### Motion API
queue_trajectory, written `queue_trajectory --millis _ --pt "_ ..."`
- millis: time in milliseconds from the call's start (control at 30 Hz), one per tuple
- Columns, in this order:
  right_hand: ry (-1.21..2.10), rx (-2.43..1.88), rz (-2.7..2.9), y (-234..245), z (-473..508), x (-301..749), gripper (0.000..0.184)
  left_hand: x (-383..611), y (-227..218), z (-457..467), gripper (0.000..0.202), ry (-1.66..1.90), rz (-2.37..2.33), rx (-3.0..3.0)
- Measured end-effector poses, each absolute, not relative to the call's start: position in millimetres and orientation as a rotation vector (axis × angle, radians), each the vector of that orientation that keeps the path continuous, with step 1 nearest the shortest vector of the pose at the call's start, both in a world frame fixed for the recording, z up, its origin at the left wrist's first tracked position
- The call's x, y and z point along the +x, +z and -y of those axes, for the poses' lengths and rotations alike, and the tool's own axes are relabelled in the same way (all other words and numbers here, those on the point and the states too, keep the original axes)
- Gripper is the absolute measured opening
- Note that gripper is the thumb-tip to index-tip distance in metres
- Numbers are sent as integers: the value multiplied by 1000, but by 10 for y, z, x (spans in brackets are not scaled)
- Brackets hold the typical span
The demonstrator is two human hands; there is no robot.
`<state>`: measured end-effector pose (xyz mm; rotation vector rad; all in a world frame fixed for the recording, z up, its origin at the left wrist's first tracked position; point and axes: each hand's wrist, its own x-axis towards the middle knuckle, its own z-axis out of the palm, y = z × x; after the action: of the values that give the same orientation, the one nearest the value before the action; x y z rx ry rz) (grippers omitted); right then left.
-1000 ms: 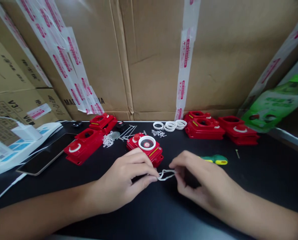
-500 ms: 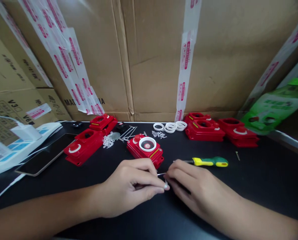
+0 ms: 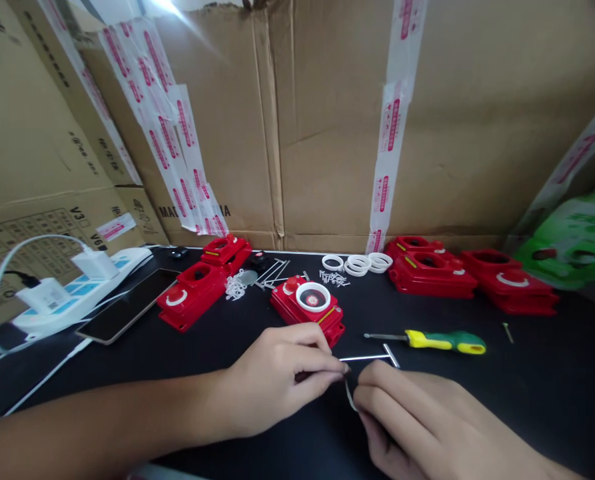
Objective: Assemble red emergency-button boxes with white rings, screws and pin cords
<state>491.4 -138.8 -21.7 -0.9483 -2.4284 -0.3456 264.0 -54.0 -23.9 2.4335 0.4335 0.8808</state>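
Note:
My left hand (image 3: pixel 282 380) rests on the black table (image 3: pixel 527 373), its fingers pinched on the near end of a thin metal pin (image 3: pixel 372 358) with a bent tip. My right hand (image 3: pixel 417 420), low at the right, is closed on a small white plastic strip (image 3: pixel 350 399) that runs up towards my left fingertips. Just behind my hands sits a red housing (image 3: pixel 310 308) with a white ring on top. A yellow and green screwdriver (image 3: pixel 437 341) lies to the right of it.
Red housings lie at the back left (image 3: pixel 192 293) and stacked at the back right (image 3: pixel 477 277). White rings (image 3: pixel 357 263), small screws (image 3: pixel 333 276) and metal pins (image 3: pixel 274 270) sit mid-back. A phone (image 3: pixel 127 313) and power strip (image 3: pixel 77 297) are left. Cardboard boxes wall the back.
My view has shifted left and down. The white strip, held stretched between both hands a second ago, now hangs short at my fingertips. The metal pin now shows beyond my left fingers. My right hand dropped lower.

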Motion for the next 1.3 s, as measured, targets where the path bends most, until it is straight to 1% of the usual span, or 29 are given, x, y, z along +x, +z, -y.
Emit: queue_trajectory --millis 100,167,233,400,500,600,800,1000,1300 --pt "-386 -898 2390 -246 1390 4938 27 2628 -247 532 18 754 -415 2521" --pt "-333 -883 2375 -258 1367 4951 23 2621 -259 535 18 713 -372 2571" --pt "-202 -915 2344 -255 1331 4957 20 2614 -266 545 18 693 -327 2598" --pt "318 -949 2230 -201 1259 4952 22 2606 -232 574 13 674 -337 2492" --pt "480 -1012 2204 -195 1243 4953 17 2618 -198 577 11 662 -388 2379" --pt "574 -1089 2163 -218 1235 4951 14 2630 -186 575 12 645 -419 2287" --pt "620 -1123 2086 -228 1206 4939 9 2622 -173 589 8 594 -574 2296" --pt "637 -1121 2095 -254 1182 4977 8 2625 -132 577 10 562 -558 2267" --pt "504 -1056 2171 -228 1194 4980 12 2632 -139 552 11 508 -600 2040"
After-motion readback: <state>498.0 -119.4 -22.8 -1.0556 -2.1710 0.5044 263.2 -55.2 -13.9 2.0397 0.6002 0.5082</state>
